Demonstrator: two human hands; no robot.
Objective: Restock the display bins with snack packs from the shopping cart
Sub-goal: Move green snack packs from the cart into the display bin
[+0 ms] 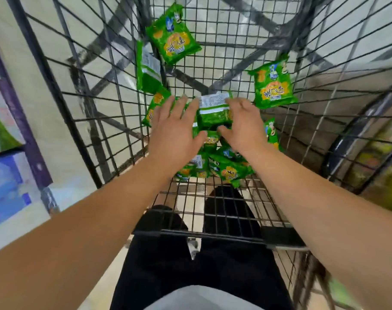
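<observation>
Several green snack packs lie in the black wire shopping cart (114, 90). One pack (172, 34) lies at the far end, a second (149, 68) leans label side out on the left wall, and a third (272, 83) rests against the right wall. More packs (228, 171) are piled at the near end. My left hand (172, 128) and my right hand (244, 126) are inside the cart. Between them they press a small stack of packs (214, 113), whose top pack shows its white label. My fingers are spread along the stack's sides, and my thumbs sit at its near edge.
A display with a purple frame (18, 113) and a blue box (7, 186) stands to the left of the cart. The cart's handle bar (213, 234) runs across in front of my legs. Blurred shelving (380, 157) is on the right.
</observation>
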